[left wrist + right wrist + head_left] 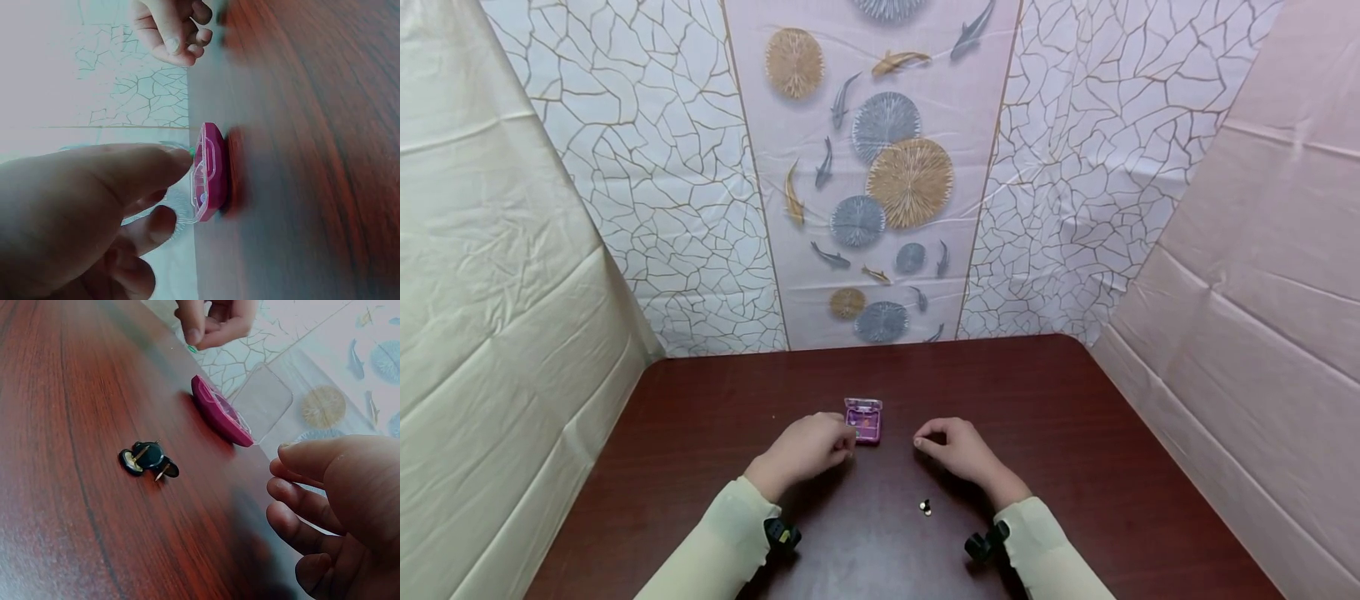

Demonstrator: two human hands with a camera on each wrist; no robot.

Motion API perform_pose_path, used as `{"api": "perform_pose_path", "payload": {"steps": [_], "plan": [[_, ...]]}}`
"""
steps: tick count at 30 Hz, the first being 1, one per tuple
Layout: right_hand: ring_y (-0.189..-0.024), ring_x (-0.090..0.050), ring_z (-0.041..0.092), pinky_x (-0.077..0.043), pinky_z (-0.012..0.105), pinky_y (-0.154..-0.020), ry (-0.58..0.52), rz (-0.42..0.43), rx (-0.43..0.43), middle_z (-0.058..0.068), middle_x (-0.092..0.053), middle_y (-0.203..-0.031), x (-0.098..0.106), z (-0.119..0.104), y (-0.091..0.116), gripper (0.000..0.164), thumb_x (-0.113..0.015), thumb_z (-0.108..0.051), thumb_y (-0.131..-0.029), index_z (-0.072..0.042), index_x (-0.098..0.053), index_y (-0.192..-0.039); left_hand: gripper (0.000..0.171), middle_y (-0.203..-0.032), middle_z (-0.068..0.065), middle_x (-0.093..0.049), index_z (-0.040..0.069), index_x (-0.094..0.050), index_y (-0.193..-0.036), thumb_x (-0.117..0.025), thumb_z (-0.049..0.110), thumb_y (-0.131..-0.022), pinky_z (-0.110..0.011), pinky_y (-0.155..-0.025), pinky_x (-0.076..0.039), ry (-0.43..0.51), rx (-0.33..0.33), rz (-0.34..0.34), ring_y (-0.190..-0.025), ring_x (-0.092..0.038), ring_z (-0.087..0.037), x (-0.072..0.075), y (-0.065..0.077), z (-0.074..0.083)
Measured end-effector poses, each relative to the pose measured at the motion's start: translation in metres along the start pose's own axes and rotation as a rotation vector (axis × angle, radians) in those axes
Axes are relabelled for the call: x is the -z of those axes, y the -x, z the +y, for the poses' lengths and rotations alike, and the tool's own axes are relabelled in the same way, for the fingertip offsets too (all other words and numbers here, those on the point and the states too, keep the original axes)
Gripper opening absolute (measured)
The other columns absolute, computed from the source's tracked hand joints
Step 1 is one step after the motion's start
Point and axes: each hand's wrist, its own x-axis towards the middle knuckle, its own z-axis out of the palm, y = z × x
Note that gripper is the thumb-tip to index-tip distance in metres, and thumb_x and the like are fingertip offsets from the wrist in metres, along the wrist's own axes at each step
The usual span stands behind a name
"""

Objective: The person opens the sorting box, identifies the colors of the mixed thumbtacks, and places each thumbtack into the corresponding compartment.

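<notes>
A small purple-pink box (866, 425) with inner compartments and a raised clear lid (265, 400) sits on the table. Small colored bits show inside it. My left hand (811, 446) is at the box's left side, thumb and forefinger pinching a tiny green piece (192, 348); its kind is too small to tell. To the right of the box, my right hand (958, 451) is held low with loosely curled fingers and nothing in them. Several black-headed thumbtacks (149, 456) lie in a little cluster on the table, nearer me than the box.
The dark red-brown wooden table (715, 400) has a patterned cloth (880, 167) hanging behind it. Plain pale cloths hang at its left and right sides. Each wrist wears a black camera mount, one on the left sleeve (726, 533).
</notes>
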Motion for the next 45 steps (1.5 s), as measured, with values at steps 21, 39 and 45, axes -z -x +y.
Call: {"api": "perform_pose_path", "payload": {"steps": [21, 39, 45], "plan": [[-0.089, -0.060, 0.008, -0.052, 0.044, -0.086, 0.005, 0.000, 0.007, -0.014, -0.070, -0.093, -0.003, 0.005, 0.000, 0.007, -0.070, -0.035, -0.090, -0.030, -0.075, -0.090, 0.004, -0.079, 0.008, -0.060, 0.025, -0.072, -0.080, -0.075, 0.023, -0.083, -0.031, -0.057, -0.054, -0.155, 0.192, 0.146, -0.066, -0.054, -0.009, -0.013, -0.022, -0.004], [-0.089, -0.060, 0.008, -0.052, 0.044, -0.087, 0.008, 0.004, -0.002, -0.014, -0.070, -0.093, -0.001, 0.006, -0.002, 0.010, -0.071, -0.034, -0.089, -0.026, -0.076, -0.092, 0.008, -0.074, 0.009, -0.056, 0.028, -0.075, -0.078, -0.075, 0.023, -0.083, -0.033, -0.054, -0.051, -0.137, 0.308, 0.186, -0.062, -0.050, -0.008, -0.021, -0.028, -0.002], [-0.089, -0.060, 0.008, -0.052, 0.044, -0.087, 0.005, 0.000, 0.007, -0.014, -0.070, -0.093, -0.001, 0.006, -0.003, 0.007, -0.070, -0.034, -0.090, -0.029, -0.075, -0.091, 0.004, -0.076, 0.008, -0.059, 0.026, -0.076, -0.080, -0.075, 0.025, -0.083, -0.035, -0.055, -0.053, -0.139, 0.313, 0.176, -0.064, -0.053, -0.010, -0.023, -0.028, -0.003]]}}
